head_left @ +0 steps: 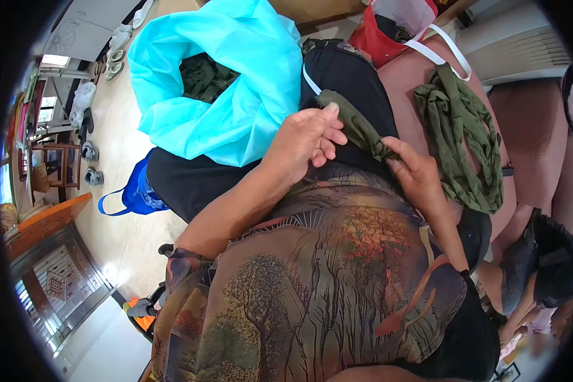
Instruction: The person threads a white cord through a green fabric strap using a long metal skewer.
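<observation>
A narrow piece of dark green cloth (358, 127), bunched lengthwise, stretches across my lap between my hands. My left hand (307, 140) is at its upper left end, thumb against the cloth and the other fingers curled; the grip is partly hidden. Between thumb and fingers, my right hand (417, 170) pinches the lower right end. A thin white strip (311, 79) shows just beyond the cloth's upper end. To the right, a loose heap of the same green cloth (461, 137) hangs over the pink seat. More green cloth (207, 77) lies inside a bright turquoise bag (254, 95) beside my left forearm.
A red bag (379, 35) with white handles stands at the upper right on the pink sofa (531, 130). Left of my leg is a blue bag (134, 194) on the floor. Shoes (90, 153) line the far left. Another person (531, 274) is at the lower right.
</observation>
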{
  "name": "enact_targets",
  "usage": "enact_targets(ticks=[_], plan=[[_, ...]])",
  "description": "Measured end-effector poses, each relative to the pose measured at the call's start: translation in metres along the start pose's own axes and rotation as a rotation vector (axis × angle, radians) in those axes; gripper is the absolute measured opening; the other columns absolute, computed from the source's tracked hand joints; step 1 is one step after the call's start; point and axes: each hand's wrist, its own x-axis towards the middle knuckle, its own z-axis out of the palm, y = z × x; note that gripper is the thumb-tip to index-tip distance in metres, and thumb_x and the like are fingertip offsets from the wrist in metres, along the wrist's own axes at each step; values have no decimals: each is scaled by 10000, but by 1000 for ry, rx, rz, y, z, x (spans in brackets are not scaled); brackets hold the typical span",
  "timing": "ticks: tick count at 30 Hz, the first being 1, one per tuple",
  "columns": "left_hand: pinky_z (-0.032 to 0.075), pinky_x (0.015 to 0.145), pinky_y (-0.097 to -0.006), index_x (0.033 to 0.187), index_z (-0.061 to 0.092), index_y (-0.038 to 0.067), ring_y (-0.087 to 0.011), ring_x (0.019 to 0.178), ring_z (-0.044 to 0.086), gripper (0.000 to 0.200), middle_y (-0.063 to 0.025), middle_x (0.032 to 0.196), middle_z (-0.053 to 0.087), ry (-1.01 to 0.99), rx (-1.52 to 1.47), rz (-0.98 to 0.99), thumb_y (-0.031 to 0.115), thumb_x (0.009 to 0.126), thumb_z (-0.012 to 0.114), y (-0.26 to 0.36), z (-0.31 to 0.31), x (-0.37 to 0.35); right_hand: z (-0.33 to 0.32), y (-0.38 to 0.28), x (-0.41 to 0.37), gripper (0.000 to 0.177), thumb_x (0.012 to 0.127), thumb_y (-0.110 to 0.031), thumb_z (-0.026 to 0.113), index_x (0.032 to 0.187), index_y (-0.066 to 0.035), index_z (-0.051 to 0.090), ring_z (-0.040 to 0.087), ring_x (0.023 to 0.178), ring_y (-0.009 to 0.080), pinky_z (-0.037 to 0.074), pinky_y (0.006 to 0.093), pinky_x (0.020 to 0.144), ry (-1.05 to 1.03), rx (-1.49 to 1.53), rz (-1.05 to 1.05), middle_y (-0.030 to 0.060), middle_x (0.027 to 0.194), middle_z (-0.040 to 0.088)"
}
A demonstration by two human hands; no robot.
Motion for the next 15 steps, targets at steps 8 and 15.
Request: enact_targets(ticks=[8, 15], plan=[[508, 580, -257, 888, 602, 26, -144, 794, 658, 174, -73, 946, 675, 32, -176, 129, 186, 913, 667, -27, -5, 10, -6, -18, -5, 384, 827, -60, 678, 1202, -116, 614, 679, 819, 341, 527, 382, 702, -115, -71, 58, 198, 881, 674], [522, 871, -329, 1015, 665, 6, -182, 1071, 613, 121, -124, 1231, 611, 21, -67, 366, 68, 918, 628, -39, -6, 8, -9, -30, -1, 402, 847, -89, 656, 1240, -115, 573, 672, 804, 363, 520, 394, 705, -143, -32, 57, 201, 859, 669]])
